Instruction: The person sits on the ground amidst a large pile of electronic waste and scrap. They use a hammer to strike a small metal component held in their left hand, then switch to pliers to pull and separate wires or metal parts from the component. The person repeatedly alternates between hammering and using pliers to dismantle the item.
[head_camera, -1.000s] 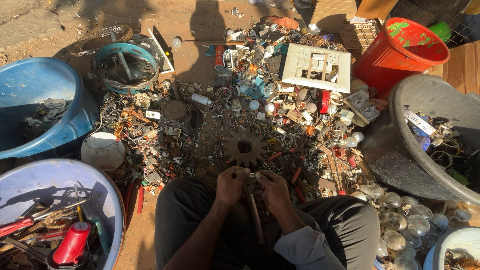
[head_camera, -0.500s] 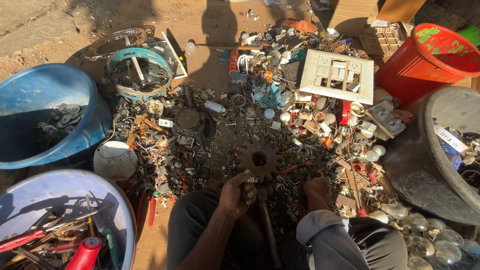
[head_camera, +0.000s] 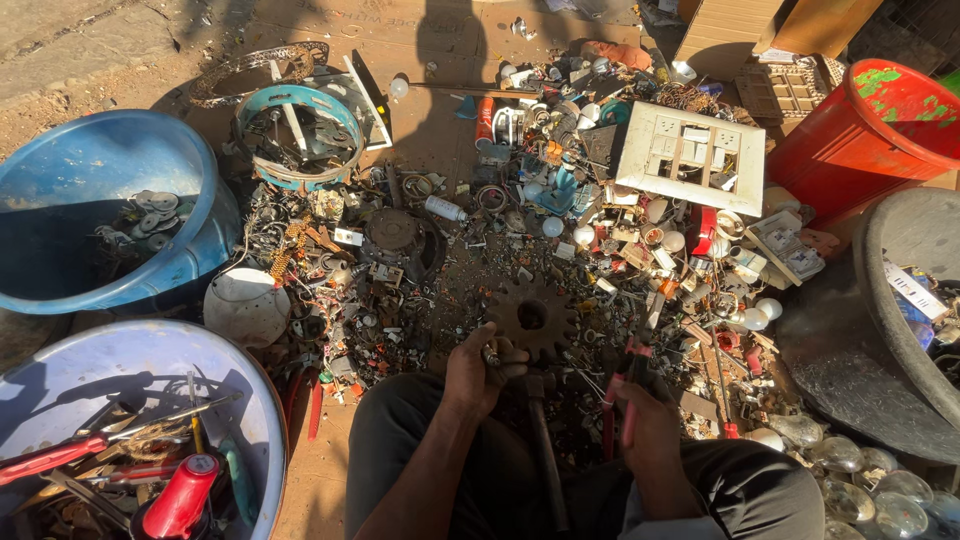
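Note:
I sit on the ground with a heap of scrap metal and electrical parts in front of my knees. My left hand (head_camera: 478, 368) is closed on a small metal part (head_camera: 492, 352), right beside a rusty toothed gear (head_camera: 530, 315) that lies flat in the scrap. My right hand (head_camera: 648, 425) is to the right by my knee and grips red-handled pliers (head_camera: 612, 392), jaws pointing away from me. A dark metal bar (head_camera: 547, 445) lies between my legs, pointing toward the gear.
On the left stand a deep blue tub (head_camera: 190, 180) with washers and a pale blue basin (head_camera: 140, 350) of tools. A red bucket (head_camera: 850, 150) and a dark grey basin (head_camera: 880, 270) are on the right. A white switch plate (head_camera: 690, 155), a teal ring (head_camera: 300, 100) and glass bulbs (head_camera: 860, 470) lie about.
My hands were together at the gear. The right hand has since moved right and now holds red-handled pliers, while the left stays by the gear. The view has moved closer.

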